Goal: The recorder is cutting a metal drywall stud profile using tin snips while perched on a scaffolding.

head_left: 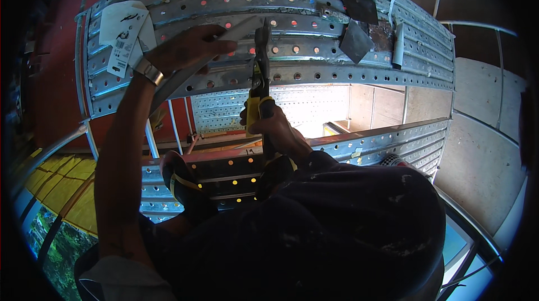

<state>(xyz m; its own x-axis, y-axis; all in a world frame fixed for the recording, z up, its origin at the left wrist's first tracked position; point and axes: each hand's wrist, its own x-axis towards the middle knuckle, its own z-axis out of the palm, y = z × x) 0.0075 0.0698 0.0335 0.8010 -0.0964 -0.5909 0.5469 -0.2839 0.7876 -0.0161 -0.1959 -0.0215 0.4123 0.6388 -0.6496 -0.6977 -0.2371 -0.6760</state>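
Bracing hand: left hand (188, 51), fingers curled round the grey strip (244, 30); best kept steady.
Strip end: at the blades (261, 37) of the snips (260, 81); whether between them, cannot tell. Likely best square.
Yellow handles (253, 113): right hand (279, 132) closed round; squeeze evenly.

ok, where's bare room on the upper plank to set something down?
Upper plank: bare between snips and dark sheets; also along the far edge, between card and dark sheets; some right of the tube. Crowded left, with card, left hand and strip.
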